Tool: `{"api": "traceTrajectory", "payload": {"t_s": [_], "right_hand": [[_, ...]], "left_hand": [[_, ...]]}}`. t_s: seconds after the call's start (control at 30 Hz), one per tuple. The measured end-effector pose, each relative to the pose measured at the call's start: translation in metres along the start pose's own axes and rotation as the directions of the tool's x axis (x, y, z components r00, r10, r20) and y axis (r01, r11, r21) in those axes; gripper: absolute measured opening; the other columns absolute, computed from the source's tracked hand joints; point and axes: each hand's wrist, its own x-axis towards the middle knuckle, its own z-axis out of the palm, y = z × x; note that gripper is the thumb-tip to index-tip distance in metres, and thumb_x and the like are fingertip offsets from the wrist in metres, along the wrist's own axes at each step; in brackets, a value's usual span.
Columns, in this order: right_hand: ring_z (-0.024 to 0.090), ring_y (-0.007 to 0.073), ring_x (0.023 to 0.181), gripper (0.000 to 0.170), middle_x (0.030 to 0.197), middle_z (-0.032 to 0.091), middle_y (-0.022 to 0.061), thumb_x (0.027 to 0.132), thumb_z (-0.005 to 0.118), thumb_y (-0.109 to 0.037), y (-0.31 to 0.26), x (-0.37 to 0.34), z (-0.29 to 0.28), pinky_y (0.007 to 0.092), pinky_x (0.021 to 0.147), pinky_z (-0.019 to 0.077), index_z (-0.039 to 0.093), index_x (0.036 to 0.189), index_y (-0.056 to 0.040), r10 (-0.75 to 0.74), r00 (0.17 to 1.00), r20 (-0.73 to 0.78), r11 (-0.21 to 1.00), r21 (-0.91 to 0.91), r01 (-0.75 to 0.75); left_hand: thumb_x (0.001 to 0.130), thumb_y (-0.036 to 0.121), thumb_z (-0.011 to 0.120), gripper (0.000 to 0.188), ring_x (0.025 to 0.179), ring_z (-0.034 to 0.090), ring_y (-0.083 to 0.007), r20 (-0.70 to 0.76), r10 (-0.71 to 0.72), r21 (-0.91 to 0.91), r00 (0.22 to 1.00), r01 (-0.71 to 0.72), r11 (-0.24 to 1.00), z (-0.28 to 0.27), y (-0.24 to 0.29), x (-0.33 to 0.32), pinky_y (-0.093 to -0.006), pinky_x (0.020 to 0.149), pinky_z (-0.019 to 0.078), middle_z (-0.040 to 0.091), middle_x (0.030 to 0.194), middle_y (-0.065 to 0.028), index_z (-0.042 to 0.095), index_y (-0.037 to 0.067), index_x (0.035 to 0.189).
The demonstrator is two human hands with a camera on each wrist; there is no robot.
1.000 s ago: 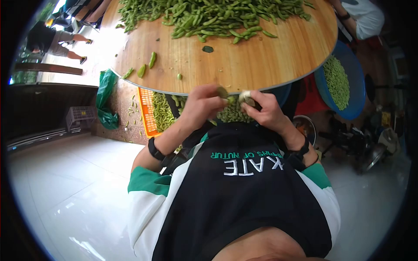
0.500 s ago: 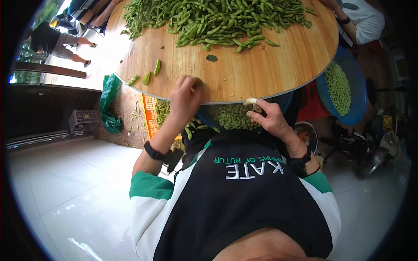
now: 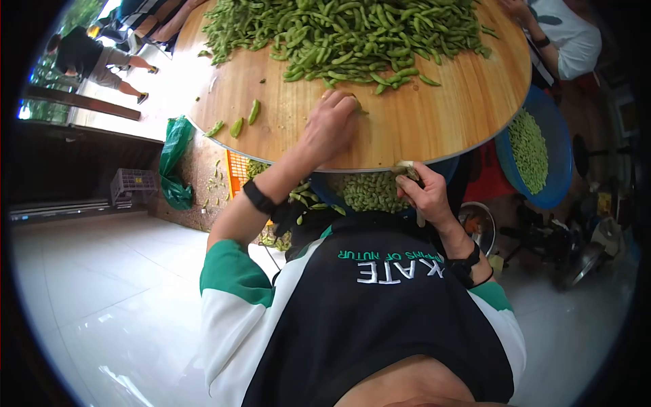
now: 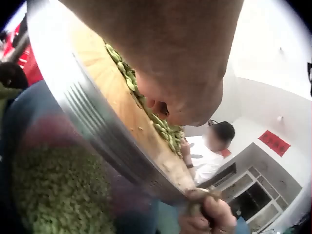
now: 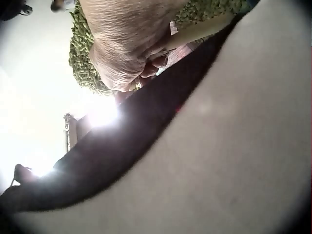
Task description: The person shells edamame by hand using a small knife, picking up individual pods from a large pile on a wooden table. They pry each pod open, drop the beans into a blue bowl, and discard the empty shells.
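My left hand (image 3: 332, 125) reaches palm down over the round wooden table (image 3: 468, 115). Its bent fingers are just short of the heap of green bean pods (image 3: 352, 41); the fingertips are partly hidden, so I cannot tell whether they hold anything. At the table's near rim, my right hand (image 3: 428, 193) has its fingers curled round a pale handle (image 5: 204, 31), which sticks out below the palm. Something whitish shows at that hand's forefinger tip. Under the rim sits a blue basin of shelled beans (image 3: 369, 193), also seen in the left wrist view as a mass of beans (image 4: 58, 190).
A few loose pods (image 3: 236, 127) lie at the table's left. Below are an orange crate (image 3: 236, 169) and a green bag (image 3: 178, 163). Another blue basin (image 3: 559, 136) with shelled beans stands at the right. A person in a white shirt (image 4: 202, 153) sits across the table.
My left hand has gone from beside the right hand above the basin, across the tabletop, to the pods. The right hand has shifted slightly right and stays by the rim.
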Motion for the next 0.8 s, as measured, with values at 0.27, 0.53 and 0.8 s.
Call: {"api": "traceTrajectory", "payload": {"t_s": [0.27,0.53,0.8], "right_hand": [[0.047,0.0033,0.058,0.016,0.068,0.058,-0.0003,0.090,0.059,-0.011,0.001,-0.001,0.000,0.0194,0.052,0.0370,0.061,0.101,0.0007,-0.039,0.999,-0.023,0.999,-0.008,0.039],[0.045,0.0027,0.053,0.018,0.066,0.057,-0.0001,0.092,0.059,-0.014,0.002,0.001,0.001,0.0186,0.045,0.0345,0.060,0.103,0.0001,0.067,0.997,0.032,0.986,0.153,-0.071],[0.039,0.0061,0.049,0.026,0.073,0.055,0.0063,0.096,0.049,-0.019,0.007,0.000,0.004,0.0199,0.041,0.0333,0.053,0.112,0.0013,0.089,0.987,0.131,0.780,0.608,-0.151]], "left_hand": [[0.073,0.001,0.054,0.018,0.100,0.050,-0.0315,0.114,-0.119,0.510,0.986,0.044,0.859,-0.063,-0.062,-0.035,-0.0384,0.083,0.0463,0.052,0.097,-0.0138,0.057,0.001,0.091],[0.077,0.003,0.057,0.019,0.109,0.050,-0.0372,-0.129,-0.193,0.674,0.973,0.229,0.703,-0.099,-0.095,-0.022,-0.0419,0.095,0.0396,0.057,0.115,-0.0193,0.066,0.001,0.093],[0.079,0.009,0.058,0.013,0.086,0.060,-0.0376,-0.120,-0.385,0.255,0.915,0.403,0.879,-0.037,-0.104,0.022,-0.0443,0.072,0.0484,0.062,0.087,-0.0209,0.065,0.002,0.087]]}}
